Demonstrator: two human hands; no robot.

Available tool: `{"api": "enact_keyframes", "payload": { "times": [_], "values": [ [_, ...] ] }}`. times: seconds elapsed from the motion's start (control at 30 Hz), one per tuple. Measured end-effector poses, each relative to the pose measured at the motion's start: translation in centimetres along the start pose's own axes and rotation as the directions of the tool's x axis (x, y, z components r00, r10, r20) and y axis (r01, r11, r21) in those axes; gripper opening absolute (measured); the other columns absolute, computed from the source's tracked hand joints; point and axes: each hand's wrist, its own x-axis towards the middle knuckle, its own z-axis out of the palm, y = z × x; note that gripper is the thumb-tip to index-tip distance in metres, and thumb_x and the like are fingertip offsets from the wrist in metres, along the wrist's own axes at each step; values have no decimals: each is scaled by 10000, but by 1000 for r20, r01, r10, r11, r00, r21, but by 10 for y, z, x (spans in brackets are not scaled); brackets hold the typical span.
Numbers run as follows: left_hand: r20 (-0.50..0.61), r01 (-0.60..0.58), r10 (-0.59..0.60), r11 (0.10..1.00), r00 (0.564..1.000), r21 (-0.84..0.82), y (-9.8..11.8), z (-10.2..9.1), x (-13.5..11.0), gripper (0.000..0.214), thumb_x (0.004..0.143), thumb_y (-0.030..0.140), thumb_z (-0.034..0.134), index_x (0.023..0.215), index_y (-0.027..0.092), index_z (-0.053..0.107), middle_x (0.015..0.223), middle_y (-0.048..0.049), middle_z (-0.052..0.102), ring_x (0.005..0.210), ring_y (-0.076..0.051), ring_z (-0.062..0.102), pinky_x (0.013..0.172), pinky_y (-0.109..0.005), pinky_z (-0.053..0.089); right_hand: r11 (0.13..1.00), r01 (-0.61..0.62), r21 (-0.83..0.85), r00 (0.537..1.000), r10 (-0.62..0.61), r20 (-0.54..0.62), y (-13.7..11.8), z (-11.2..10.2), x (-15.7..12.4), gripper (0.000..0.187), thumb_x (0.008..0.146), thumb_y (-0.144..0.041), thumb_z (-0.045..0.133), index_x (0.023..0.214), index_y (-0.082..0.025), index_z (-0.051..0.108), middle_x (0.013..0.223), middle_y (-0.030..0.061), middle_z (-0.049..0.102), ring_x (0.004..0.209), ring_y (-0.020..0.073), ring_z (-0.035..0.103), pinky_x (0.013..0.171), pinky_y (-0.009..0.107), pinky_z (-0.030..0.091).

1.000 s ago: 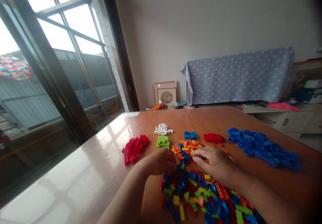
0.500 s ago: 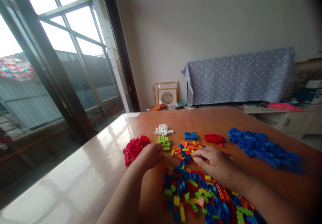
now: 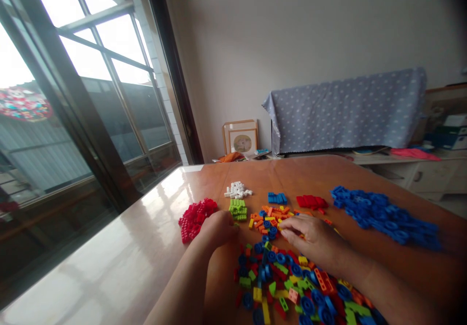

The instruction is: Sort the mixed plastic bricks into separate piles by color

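My left hand (image 3: 220, 228) is closed in a pinch beside the stack of lime-green bricks (image 3: 238, 209). A bit of lime green shows at its fingertips, a small brick mostly hidden by the fingers. My right hand (image 3: 312, 236) hovers at the right side of a group of orange and yellow bricks (image 3: 265, 223), its fingers and thumb slightly apart. A yellow piece lies close to those fingertips. Below both hands spreads a mixed heap of toy bricks and wheels (image 3: 288, 281), in blue, green, red, yellow and orange.
A crimson brick pile (image 3: 197, 218) lies left of my left hand. White pieces (image 3: 238, 189), blue bricks (image 3: 277, 198) and red bricks (image 3: 311, 202) lie farther back on the wooden table (image 3: 153, 252). A long blue pile (image 3: 383, 215) is at the right.
My left hand has shifted slightly down and nearer, away from the middle of the lime-green stack. The right hand stays almost where it was.
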Motion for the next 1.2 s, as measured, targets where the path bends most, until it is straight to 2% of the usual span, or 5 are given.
{"api": "enact_keyframes", "payload": {
  "times": [0.23, 0.67, 0.9, 1.1, 1.2],
  "values": [
    [-152, 61, -54, 997, 987, 42, 9, 0, 3, 156, 767, 354, 674, 853, 225, 693, 867, -58, 703, 789, -215, 613, 656, -276, 356, 1000, -16, -2, 1000, 16, 23, -2, -1, 0, 198, 914, -284, 569, 999, -268, 747, 966, 40, 743, 919, 217, 674, 840, 341, 510],
    [-194, 53, -29, 991, 981, 122, 11, -2, 6, 253, 807, 468, 664, 889, 228, 662, 926, -61, 713, 920, -253, 629, 764, -319, 398, 999, -32, 0, 999, 32, 31, -6, -4, 0, 207, 920, -280, 555, 985, -257, 750, 954, 44, 741, 912, 215, 672, 830, 331, 505],
    [-183, 57, -33, 990, 983, 131, 13, -4, 5, 201, 829, 429, 637, 845, 228, 651, 912, -56, 717, 944, -263, 632, 820, -348, 399, 1000, -21, 7, 999, 21, 24, -6, -3, 0, 199, 915, -287, 566, 987, -263, 750, 957, 41, 744, 907, 215, 675, 837, 329, 505],
    [-195, 49, -24, 991, 980, 124, 21, -11, -1, 261, 830, 483, 624, 835, 223, 648, 858, -57, 705, 871, -244, 631, 766, -327, 393, 1000, -24, 12, 1000, 24, 20, -6, -5, 0, 199, 920, -291, 564, 990, -263, 748, 964, 39, 745, 901, 212, 676, 836, 321, 501],
    [-152, -27, 37, 997, 988, 66, 26, -14, -8, 256, 838, 468, 602, 814, 216, 645, 822, -41, 688, 764, -194, 606, 666, -279, 365, 1000, -22, 3, 1000, 22, 23, -3, -4, 1, 200, 920, -302, 565, 990, -269, 749, 960, 35, 745, 893, 207, 673, 823, 316, 504]
  ]
}}
